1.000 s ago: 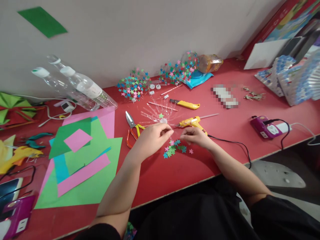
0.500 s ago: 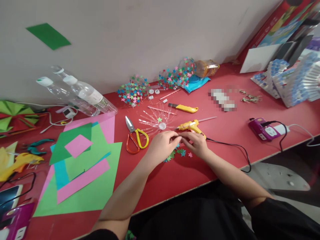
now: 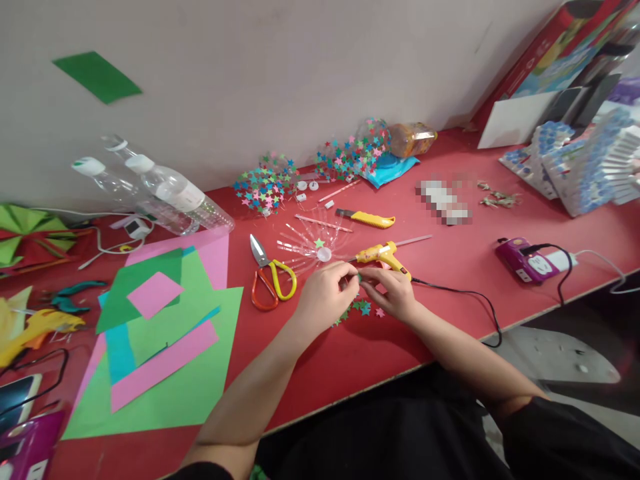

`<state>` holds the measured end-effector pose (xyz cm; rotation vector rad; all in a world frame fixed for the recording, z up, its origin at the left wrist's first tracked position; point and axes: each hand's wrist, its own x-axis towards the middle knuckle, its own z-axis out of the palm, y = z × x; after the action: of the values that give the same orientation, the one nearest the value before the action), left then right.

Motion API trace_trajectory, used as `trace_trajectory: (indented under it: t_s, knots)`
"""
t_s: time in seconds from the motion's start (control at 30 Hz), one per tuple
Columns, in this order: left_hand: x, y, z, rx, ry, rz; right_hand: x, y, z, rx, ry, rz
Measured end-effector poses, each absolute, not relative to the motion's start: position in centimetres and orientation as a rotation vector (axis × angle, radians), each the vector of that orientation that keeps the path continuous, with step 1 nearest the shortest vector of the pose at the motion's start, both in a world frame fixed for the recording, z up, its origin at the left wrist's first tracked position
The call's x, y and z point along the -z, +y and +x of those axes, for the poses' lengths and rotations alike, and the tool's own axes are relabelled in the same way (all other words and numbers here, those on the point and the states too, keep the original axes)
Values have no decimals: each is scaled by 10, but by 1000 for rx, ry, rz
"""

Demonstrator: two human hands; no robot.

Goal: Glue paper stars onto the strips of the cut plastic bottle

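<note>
- Head view: a grey wall rises behind a red tabletop (image 3: 345, 363) crowded with craft supplies.
- The left hand (image 3: 327, 292) and right hand (image 3: 392, 288) meet low over the table, fingertips drawn nearly together. Both appear to pinch a small green piece (image 3: 359, 276) between them; the fingers hide most of it, so its shape and which hand bears it cannot be told.
- With so little to grip, the piece could bend or slip out, and might be lost among the loose pink, green and teal star cut-outs (image 3: 366, 309) partly hidden beneath the hands.
- The yellow hot-glue gun (image 3: 379, 253) lies just beyond the fingers, nozzle pointing left. If hot, which cannot be told, it could burn a knuckle reaching forward.
- Its black cable (image 3: 463, 285) trails right toward the table edge; a snag by the right forearm could drag the gun.
- The gun's nozzle also crowds the spray of clear plastic strips around a white disc (image 3: 324, 254), so a careless reach could bend them.
- Left of the spray lie steel scissors with red and yellow handles (image 3: 265, 264); behind it, a yellow utility knife (image 3: 374, 219) and pink straws (image 3: 323, 223).
- Farther off stand clear plastic bottles (image 3: 183, 191), star-covered clear globes (image 3: 265, 185) and layered coloured paper sheets (image 3: 200, 393).
</note>
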<state>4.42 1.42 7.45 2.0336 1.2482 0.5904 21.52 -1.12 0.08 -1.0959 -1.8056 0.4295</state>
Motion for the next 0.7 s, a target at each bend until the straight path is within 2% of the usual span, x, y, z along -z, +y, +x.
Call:
trace_trajectory:
  t_s: [0.3, 0.4, 0.57, 0.63, 0.7]
  knots:
    - [-73, 15, 44, -578, 1247, 2081, -9, -7, 215, -1259, -1376, -1030]
    - [-70, 15, 46, -556, 1240, 2114, -11, -5, 215, -1386, -1288, -1012]
    - [-69, 14, 47, -565, 1200, 2148, -15, -3, 220, -1335, -1383, -1092]
    - [-72, 15, 44, -583, 1212, 2137, -16, 0, 228, -1077, -1556, -1246]
    - [-76, 17, 39, -631, 1247, 2113, -16, 4, 242, -655, -1680, -1539]
